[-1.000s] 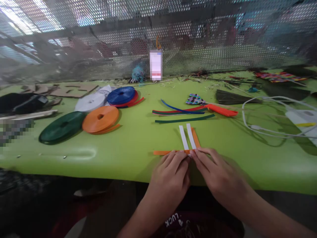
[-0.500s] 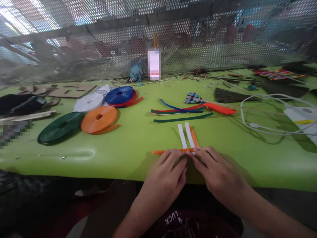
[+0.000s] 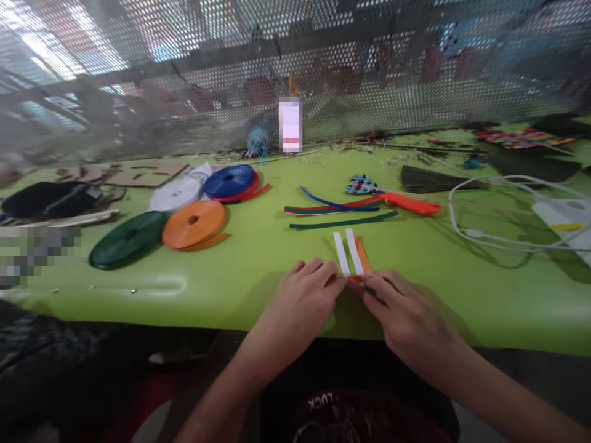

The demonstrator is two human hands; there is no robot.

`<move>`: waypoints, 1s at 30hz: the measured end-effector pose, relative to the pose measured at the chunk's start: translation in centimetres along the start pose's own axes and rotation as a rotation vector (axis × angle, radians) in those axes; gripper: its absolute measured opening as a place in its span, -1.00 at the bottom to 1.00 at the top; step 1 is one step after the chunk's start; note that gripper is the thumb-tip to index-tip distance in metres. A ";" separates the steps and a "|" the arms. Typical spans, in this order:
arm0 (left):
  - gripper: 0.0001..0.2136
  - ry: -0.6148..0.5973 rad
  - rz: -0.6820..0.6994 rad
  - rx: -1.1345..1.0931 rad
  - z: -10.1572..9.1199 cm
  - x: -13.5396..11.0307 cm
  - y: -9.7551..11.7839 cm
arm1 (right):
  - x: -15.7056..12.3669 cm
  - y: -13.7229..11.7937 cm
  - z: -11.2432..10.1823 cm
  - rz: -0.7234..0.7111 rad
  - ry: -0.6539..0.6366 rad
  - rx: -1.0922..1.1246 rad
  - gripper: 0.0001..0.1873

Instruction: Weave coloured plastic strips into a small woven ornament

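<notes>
Where the worktop (image 3: 258, 252) nears its front edge, the left hand (image 3: 308, 296) and right hand (image 3: 406, 315) lie flat, each grip open and clasping nothing. Their fingertips press the near ends of two white strips (image 3: 342, 253) and an orange strip (image 3: 362, 257), left on white, right on orange. All three strips run toward 12 o'clock.

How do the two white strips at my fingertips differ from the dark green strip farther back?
The two short white flat strips run away from the person, side by side; the long dark green flat strip lies crosswise, alone. The white strips' near ends meet the fingertips of the left hand and right hand; the green strip lies untouched. Both kinds rest flat on the lime-green table.
</notes>
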State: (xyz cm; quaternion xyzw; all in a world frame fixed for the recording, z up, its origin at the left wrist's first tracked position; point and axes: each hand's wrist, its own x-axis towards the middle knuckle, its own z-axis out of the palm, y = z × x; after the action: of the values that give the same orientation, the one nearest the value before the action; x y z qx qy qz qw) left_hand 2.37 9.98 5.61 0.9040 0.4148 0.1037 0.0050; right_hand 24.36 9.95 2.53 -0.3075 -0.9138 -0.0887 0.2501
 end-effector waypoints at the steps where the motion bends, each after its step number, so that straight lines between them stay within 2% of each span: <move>1: -0.90 -0.033 0.026 0.019 -0.3 0.2 -0.1 | 0.0 0.0 0.0 0.003 0.007 0.014 -0.58; 5: -0.94 -0.067 0.055 0.087 -0.4 0.2 -0.1 | 0.0 -0.2 0.0 -0.011 0.026 0.027 -0.53; 12: -0.79 0.042 0.024 0.007 0.7 -0.5 -0.3 | 0.4 -0.6 -0.1 -0.029 0.010 0.005 -0.60; 17: -0.91 -0.018 0.128 0.018 0.0 0.6 -1.2 | 0.4 -0.2 -0.1 -0.040 0.011 -0.017 -0.54; 20: -0.93 -0.043 0.195 0.043 -0.4 1.4 -1.5 | 0.4 -0.1 0.1 -0.050 0.046 -0.024 -0.57; 22: -0.92 -0.064 0.192 0.033 -0.5 1.5 -1.8 | 0.4 -0.1 0.1 -0.053 0.052 -0.020 -0.61; 27: -0.65 -0.084 0.048 -0.065 -1.4 -0.3 -3.3 | 0.2 -0.2 0.0 -0.032 0.029 0.003 -0.56; 30: -0.44 -0.152 -0.010 -0.199 -2.3 -1.4 -4.5 | 0.1 -0.2 0.0 -0.025 0.007 0.040 -0.50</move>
State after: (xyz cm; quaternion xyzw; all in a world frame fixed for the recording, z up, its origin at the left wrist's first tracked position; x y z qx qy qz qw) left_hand -2.32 11.69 7.17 0.9022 0.4054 0.0755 0.1266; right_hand 24.22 9.83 2.59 -0.2906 -0.9184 -0.0746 0.2581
